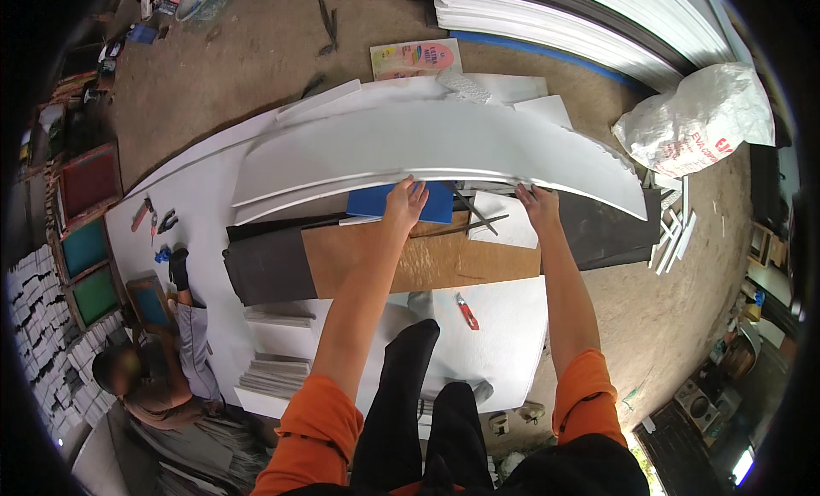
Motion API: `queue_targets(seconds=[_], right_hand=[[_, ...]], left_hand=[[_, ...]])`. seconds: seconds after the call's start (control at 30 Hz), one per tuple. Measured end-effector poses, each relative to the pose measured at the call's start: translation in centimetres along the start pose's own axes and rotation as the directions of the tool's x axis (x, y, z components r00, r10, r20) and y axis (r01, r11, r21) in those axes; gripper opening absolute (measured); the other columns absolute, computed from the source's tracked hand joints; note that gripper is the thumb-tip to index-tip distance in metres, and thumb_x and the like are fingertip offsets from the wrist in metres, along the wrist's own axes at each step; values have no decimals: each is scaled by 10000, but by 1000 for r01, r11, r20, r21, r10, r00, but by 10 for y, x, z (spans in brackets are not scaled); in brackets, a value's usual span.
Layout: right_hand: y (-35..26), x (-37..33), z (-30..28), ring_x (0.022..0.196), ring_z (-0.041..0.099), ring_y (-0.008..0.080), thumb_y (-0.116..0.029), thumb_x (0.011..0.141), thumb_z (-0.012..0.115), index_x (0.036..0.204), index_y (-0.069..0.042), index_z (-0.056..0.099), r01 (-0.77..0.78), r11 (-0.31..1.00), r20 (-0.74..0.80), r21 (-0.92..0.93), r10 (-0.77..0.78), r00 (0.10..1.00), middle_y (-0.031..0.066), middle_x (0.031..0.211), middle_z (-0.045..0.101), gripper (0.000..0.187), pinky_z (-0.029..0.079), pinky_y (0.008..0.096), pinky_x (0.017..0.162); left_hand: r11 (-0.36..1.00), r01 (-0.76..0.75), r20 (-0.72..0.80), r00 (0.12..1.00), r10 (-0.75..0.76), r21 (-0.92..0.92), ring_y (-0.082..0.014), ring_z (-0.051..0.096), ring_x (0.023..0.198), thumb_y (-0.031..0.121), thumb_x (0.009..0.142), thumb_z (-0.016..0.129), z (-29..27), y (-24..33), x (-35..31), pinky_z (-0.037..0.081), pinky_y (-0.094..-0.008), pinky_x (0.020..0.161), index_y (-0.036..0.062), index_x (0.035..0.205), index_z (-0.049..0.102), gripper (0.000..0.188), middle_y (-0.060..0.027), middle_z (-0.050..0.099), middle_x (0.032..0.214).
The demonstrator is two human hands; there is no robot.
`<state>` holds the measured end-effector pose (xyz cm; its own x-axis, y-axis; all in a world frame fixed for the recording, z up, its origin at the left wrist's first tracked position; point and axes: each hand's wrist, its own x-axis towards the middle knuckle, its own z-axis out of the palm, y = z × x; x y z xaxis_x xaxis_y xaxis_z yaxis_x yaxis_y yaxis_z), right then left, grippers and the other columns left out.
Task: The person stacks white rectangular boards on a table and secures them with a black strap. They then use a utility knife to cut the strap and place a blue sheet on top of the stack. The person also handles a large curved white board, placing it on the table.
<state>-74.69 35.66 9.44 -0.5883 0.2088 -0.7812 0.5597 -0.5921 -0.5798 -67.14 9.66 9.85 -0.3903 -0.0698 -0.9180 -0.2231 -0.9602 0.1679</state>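
Both hands are at the near edge of a long white foam sheet [444, 137], which appears curved and overlies another white sheet. My left hand [406, 204] grips that edge left of its middle, and my right hand [538, 207] grips it further right; the far side of the grip is hidden. Below the edge lie a blue sheet piece [440, 204], a small white piece [504, 218] and thin dark strips [480, 224]. They rest on a brown board [427, 259] flanked by dark grey sheets [269, 265]. Nearer me, a red utility knife [467, 312] lies on the white surface.
Pliers and hand tools [166, 221] lie at the left on the white surface. Another person [162, 376] sits at the lower left. Stacked white sheets [564, 26] stand at the far right, beside a stuffed white sack [700, 120] and white offcuts [676, 231].
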Motion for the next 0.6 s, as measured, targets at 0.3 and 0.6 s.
queue_targets(seconds=[0.3,0.6], right_hand=[[29,-31,-82,988,480,399,4,800,462,1257,-67,198,240,911,422,-335,-82,903,198,1182,346,533,431,425,855],[-11,-177,-147,765,590,214,-118,760,506,1075,-26,445,426,-78,391,-902,274,879,143,804,578,333,475,312,677]], left_hand=[[979,-85,52,996,77,187,-222,443,1068,152,825,468,-36,-25,-69,340,-359,879,94,1242,274,463,-84,412,1184],[897,-230,-24,966,258,378,-162,542,924,235,842,469,-133,-69,-222,397,-315,783,110,1179,377,371,-55,502,1086]])
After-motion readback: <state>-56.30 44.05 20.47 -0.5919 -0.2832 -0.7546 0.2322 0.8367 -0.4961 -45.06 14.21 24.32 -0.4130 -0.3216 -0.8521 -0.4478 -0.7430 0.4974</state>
